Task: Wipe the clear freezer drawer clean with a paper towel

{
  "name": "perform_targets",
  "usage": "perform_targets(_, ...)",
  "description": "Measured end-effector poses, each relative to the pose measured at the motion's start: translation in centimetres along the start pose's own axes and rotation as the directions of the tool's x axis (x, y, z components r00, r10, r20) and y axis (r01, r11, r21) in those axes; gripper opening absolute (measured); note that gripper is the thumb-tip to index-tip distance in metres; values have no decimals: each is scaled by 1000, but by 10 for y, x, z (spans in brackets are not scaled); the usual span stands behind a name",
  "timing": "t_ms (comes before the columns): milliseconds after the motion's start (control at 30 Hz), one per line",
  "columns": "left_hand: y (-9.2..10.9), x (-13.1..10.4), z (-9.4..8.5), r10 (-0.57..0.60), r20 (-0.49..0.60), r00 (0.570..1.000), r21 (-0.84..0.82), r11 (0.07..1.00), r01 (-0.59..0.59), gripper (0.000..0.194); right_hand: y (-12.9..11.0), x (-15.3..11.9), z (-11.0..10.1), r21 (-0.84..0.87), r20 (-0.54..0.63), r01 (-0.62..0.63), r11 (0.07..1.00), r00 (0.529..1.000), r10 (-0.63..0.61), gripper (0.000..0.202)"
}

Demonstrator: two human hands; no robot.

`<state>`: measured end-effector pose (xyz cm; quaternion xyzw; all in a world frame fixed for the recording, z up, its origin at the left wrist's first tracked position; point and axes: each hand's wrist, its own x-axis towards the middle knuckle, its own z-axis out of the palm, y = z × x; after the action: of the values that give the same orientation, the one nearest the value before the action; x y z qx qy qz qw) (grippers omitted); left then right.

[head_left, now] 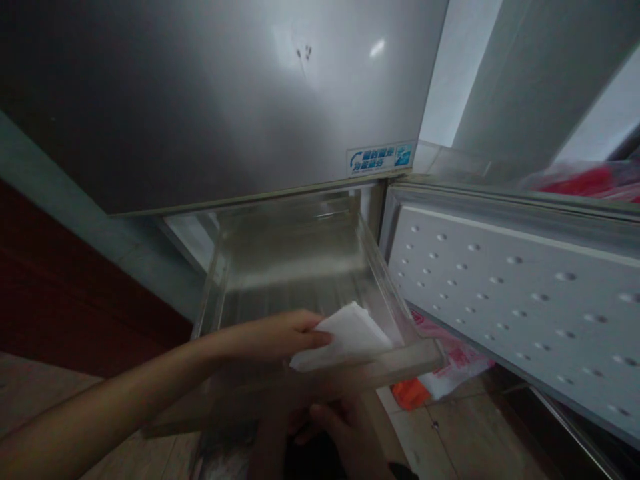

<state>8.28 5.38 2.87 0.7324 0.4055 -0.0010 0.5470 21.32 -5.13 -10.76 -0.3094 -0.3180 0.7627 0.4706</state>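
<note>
A clear plastic freezer drawer (280,260) is pulled out from a grey refrigerator. My left hand (290,337) reaches over it from the left, closed on a folded white tissue (350,333), thumb on top. The tissue lies against the inner side of the drawer's front edge (410,360). Below that front edge, in shadow, is my right hand (350,433). Its thumb and fingers look loosely apart, and nothing shows in them. Part of this hand is dim and hidden.
The lower refrigerator door (500,287), with a dimpled white lining, stands swung out to the right. Above is the closed upper door (225,100). A pink and white plastic bag (460,360) lies on the tiled floor (440,433). A dark red panel (75,293) stands left.
</note>
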Motion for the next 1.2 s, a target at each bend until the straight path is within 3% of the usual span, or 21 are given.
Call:
perform_targets(100, 17, 1, 8, 71, 76, 995, 82, 994, -77, 35, -1, 0, 2, 25, 0, 12, 1000, 1000, -12, 40)
perform_targets(200, 28, 4, 11, 38, 104, 994, 123, 991, -50, 28, -2, 1, 3, 42, 10, 27, 999, 1000, -27, 39)
perform_targets(333, 28, 11, 11, -4, 107, 994, 176, 984, -15, 28, -3, 1, 3, 38, 13, 8, 999, 1000, -8, 42)
perform_targets(533, 29, 29, 19, 41, -97, 994, 399, 917, 1, 40, 6, 2, 0, 45, -22, -1, 999, 1000, 2, 44)
perform_targets(733, 49, 62, 39, 146, 50, 988, 444, 883, -153, 31, 7, 0, 0, 60, -43, 35, 998, 999, -33, 37)
perform_targets(867, 54, 77, 46, 193, 63, 979, 427, 882, -202, 29, 3, -2, 1, 38, -17, 11, 999, 1000, -10, 38)
perform_targets(1067, 43, 67, 46, 188, 37, 982, 420, 888, -186, 30, 7, -1, -2, 57, -69, 18, 998, 998, -14, 37)
perform_targets(1200, 45, 54, 41, 171, 61, 983, 419, 890, -181, 25, 2, -1, -2, -28, -33, -2, 1000, 999, 2, 41)
